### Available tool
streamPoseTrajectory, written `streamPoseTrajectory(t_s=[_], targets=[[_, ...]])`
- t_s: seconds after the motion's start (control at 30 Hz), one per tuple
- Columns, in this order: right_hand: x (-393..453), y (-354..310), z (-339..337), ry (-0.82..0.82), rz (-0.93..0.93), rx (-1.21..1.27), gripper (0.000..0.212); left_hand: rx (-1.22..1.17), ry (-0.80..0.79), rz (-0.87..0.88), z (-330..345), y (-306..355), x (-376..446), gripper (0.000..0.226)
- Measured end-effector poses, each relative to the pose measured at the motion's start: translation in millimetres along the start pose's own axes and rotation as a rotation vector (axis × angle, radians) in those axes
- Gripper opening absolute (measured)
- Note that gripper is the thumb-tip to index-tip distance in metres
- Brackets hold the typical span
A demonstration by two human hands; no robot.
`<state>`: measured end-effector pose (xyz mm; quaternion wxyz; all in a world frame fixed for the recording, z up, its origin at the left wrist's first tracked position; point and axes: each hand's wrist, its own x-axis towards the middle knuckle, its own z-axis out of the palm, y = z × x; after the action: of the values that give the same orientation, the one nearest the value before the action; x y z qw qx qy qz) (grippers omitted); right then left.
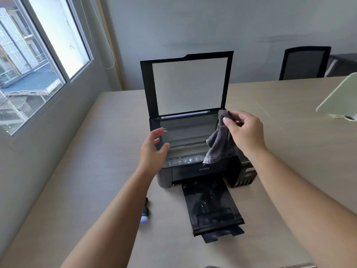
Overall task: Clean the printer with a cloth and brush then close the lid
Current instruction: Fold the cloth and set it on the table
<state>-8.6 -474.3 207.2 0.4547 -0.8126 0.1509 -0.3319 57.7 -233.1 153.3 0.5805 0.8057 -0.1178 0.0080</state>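
Single head-worn wide-angle view, facing forward-down over table (92, 155); printer (195, 171) near, centred; no second view.
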Motion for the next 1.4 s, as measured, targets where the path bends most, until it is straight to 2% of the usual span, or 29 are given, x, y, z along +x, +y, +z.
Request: streamPoseTrajectory(t_s=[0.07, 0.1, 0.17, 0.2, 0.27, 0.37, 0.4, 0.47, 0.53, 0.6, 0.63, 0.7, 0.77, 0.9, 1.03, 1.1, 1.17, 1.23, 1.4], targets=[[-1, -22, 8, 0.048, 0.105, 0.178, 0.011, -0.162, -0.132, 0.073, 11, 38, -6, 0.029], [-2, -32, 13, 0.060, 0.170, 0.263, 0.007, -0.215, -0.221, 0.107, 15, 54, -11, 0.033], [-2, -49, 20, 0.058, 0.297, 0.401, 0.009, -0.163, -0.355, 0.192, 18, 77, -23, 0.053], [-2, -55, 23, 0.040, 0.354, 0.456, 0.012, -0.078, -0.358, 0.248, 18, 83, -28, 0.062], [-2, -64, 27, -0.011, 0.442, 0.543, 0.012, -0.022, -0.285, 0.299, 11, 89, -31, 0.063], [-8, -71, 31, -0.154, 0.520, 0.663, 0.013, -0.264, -0.289, 0.168, -6, 94, -32, 0.045], [-13, -74, 31, -0.231, 0.520, 0.722, 0.022, -0.322, -0.294, 0.124, -12, 95, -31, 0.038], [-25, -75, 31, -0.431, 0.479, 0.824, 0.056, -0.452, -0.294, 0.024, -20, 100, -33, 0.026], [-40, -73, 29, -0.604, 0.405, 0.779, 0.089, -0.567, -0.253, -0.118, -26, 106, -35, 0.020], [-54, -72, 32, -0.727, 0.243, 0.648, 0.100, -0.604, -0.189, -0.220, -33, 110, -36, 0.015], [-58, -71, 35, -0.747, 0.167, 0.592, 0.097, -0.602, -0.163, -0.240, -38, 109, -36, 0.015], [-63, -73, 41, -0.702, 0.110, 0.585, 0.069, -0.555, -0.137, -0.229, -48, 106, -34, 0.016], [-64, -77, 44, -0.656, 0.139, 0.638, 0.042, -0.477, -0.138, -0.199, -58, 100, -30, 0.017], [-68, -86, 53, -0.656, 0.156, 0.588, 0.017, -0.307, -0.163, -0.197, -76, 97, -29, 0.022], [-69, -97, 64, -0.618, 0.240, 0.644, 0.018, -0.248, -0.280, -0.139, -93, 97, -39, 0.040], [-68, -105, 67, -0.618, 0.269, 0.650, 0.019, -0.100, -0.334, -0.068, -100, 97, -41, 0.041], [-64, -112, 67, -0.620, 0.281, 0.609, 0.018, 0.060, -0.307, 0.010, -104, 99, -40, 0.032], [-60, -117, 68, -0.595, 0.273, 0.537, 0.019, 0.114, -0.226, 0.064, -108, 104, -37, 0.018], [-48, -113, 71, -0.431, -0.047, 0.221, 0.013, 0.237, -0.130, 0.160, -131, 118, -31, 0.013]])
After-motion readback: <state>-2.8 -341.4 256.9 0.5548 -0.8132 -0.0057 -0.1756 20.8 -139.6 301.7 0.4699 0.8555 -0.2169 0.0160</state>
